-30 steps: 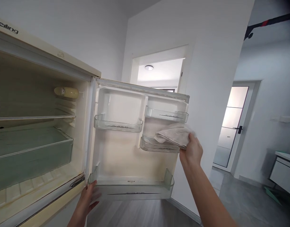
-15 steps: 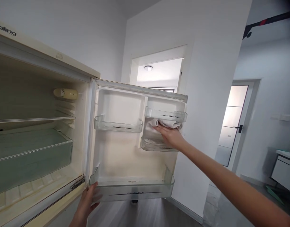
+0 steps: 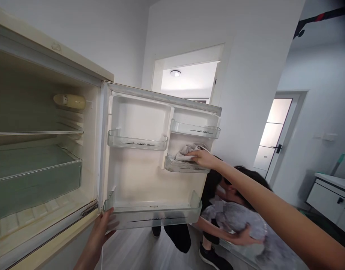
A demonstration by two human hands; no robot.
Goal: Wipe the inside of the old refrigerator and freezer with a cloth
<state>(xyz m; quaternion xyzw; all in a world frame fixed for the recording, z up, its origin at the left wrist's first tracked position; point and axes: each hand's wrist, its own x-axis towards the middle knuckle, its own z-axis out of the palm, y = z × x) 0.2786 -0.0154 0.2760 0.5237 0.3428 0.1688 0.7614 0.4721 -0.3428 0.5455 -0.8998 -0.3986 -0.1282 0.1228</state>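
Observation:
A light grey cloth [image 3: 186,152] is bunched in my right hand [image 3: 204,158], whose fingers are closed on it. The hand is at the small clear door bin [image 3: 186,167] on the right of the open refrigerator door [image 3: 149,180], pressing the cloth down at its rim. My left hand [image 3: 100,228] grips the left corner of the long clear bottom bin [image 3: 158,219], thumb in front and fingers partly hidden beneath. Above, a clear upper right bin [image 3: 195,129] and an upper left bin [image 3: 137,142] are fixed to the door.
Left of the door, the refrigerator interior holds a glass shelf [image 3: 37,132] and a greenish drawer [image 3: 37,187]. Under my right arm a person [image 3: 234,217] crouches beside the door, close to its right edge. A white cabinet [image 3: 327,195] stands far right.
My right hand has moved the cloth down from under the upper right bin to the bin below. A crouching person has come into view behind the door. My left hand keeps its grip.

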